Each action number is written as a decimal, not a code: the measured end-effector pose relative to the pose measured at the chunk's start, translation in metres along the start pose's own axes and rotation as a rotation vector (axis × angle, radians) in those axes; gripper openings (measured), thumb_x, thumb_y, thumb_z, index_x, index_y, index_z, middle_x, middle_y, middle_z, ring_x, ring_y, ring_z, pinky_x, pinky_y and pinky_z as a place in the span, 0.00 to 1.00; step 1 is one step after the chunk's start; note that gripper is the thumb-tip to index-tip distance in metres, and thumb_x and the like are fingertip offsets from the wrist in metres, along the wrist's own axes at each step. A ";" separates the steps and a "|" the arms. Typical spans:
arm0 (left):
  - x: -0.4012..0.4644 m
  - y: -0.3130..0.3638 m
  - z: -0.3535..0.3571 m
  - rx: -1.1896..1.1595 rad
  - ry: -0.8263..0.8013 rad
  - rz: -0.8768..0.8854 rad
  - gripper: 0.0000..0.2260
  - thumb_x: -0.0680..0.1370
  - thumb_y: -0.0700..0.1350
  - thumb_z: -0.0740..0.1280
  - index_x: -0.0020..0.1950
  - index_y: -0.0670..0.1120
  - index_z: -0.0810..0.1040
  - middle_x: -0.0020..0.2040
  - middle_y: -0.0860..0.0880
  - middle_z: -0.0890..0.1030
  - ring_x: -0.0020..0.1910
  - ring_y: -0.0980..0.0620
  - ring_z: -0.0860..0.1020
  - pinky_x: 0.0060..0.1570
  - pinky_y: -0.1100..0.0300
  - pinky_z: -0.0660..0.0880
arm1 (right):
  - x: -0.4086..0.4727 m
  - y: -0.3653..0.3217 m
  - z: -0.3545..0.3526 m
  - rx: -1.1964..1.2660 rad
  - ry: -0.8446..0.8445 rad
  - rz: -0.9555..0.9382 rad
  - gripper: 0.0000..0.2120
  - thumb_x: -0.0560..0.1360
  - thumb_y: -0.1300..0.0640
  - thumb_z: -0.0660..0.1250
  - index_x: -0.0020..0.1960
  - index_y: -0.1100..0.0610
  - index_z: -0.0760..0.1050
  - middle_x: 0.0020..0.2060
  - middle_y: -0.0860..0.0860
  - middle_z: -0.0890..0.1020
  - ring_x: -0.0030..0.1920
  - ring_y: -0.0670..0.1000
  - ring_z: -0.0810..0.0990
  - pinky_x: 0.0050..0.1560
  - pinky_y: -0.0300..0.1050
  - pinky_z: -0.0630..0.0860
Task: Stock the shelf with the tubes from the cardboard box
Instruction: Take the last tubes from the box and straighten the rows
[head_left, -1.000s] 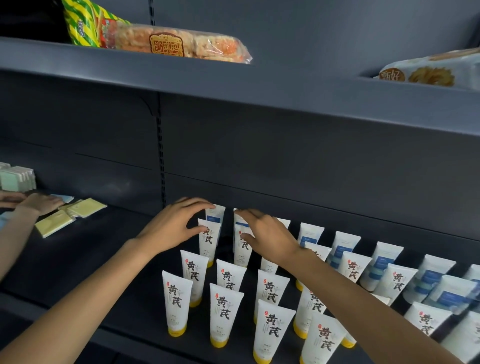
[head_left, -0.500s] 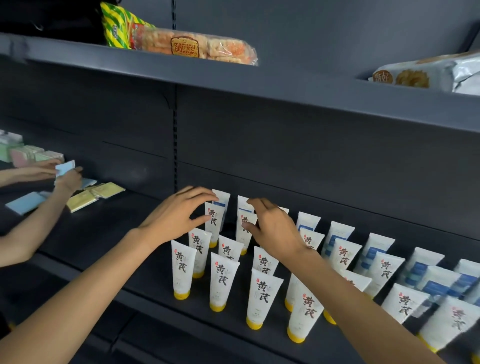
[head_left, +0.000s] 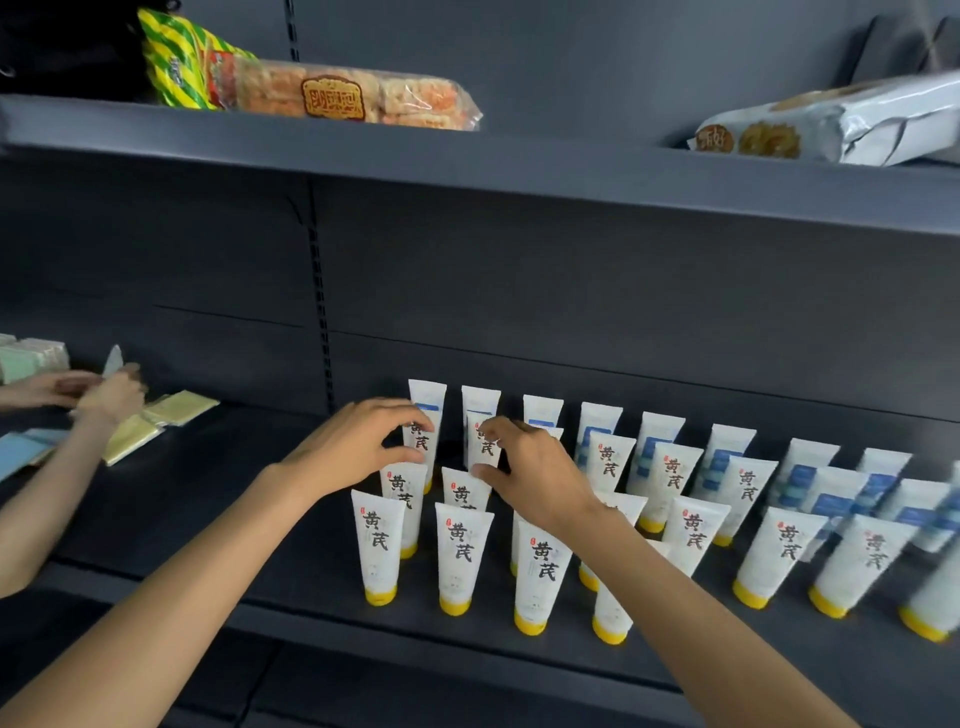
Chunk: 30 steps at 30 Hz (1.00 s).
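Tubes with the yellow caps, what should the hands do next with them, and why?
Probably let go and draw back. Each hand pinches one tube: the left hand a tube in the second row from the back, the right hand its neighbour. Both tubes look upright on their caps and level with their row, so little seems left to straighten.

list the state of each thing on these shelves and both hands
left hand: pinching a yellow-capped tube
right hand: pinching the next tube
front tubes: upright on their caps
blue-label tubes: upright, back row
biscuit pack: lying flat, sealed
silver bag: lying on the top shelf
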<state>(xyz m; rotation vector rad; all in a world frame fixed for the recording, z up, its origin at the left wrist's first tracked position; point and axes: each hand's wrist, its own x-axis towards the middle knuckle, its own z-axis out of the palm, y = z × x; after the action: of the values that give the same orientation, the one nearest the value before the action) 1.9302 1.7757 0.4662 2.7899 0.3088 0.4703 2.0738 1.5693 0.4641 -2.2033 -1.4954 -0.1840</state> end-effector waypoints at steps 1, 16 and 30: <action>0.000 -0.002 0.000 -0.026 -0.024 0.000 0.14 0.75 0.55 0.72 0.60 0.58 0.80 0.58 0.64 0.79 0.57 0.66 0.76 0.60 0.59 0.75 | 0.001 -0.002 0.002 0.019 -0.021 0.009 0.23 0.76 0.48 0.69 0.68 0.52 0.69 0.61 0.51 0.80 0.54 0.51 0.81 0.56 0.47 0.79; -0.003 -0.016 0.005 -0.123 -0.205 -0.065 0.08 0.72 0.53 0.76 0.50 0.57 0.85 0.48 0.62 0.84 0.48 0.65 0.80 0.51 0.58 0.80 | 0.016 -0.009 0.017 0.065 -0.193 0.044 0.11 0.74 0.56 0.73 0.56 0.55 0.81 0.52 0.50 0.84 0.52 0.49 0.82 0.53 0.41 0.79; 0.022 -0.024 0.013 -0.042 -0.148 -0.084 0.15 0.74 0.52 0.75 0.59 0.51 0.84 0.59 0.55 0.83 0.54 0.58 0.80 0.53 0.59 0.77 | 0.036 -0.002 0.023 0.031 -0.143 0.107 0.08 0.75 0.59 0.72 0.53 0.55 0.81 0.51 0.52 0.84 0.52 0.52 0.81 0.55 0.47 0.79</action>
<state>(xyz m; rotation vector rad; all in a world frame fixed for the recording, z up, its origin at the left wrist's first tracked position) 1.9514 1.8009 0.4531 2.7391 0.3759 0.2464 2.0833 1.6105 0.4574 -2.3060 -1.4380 0.0325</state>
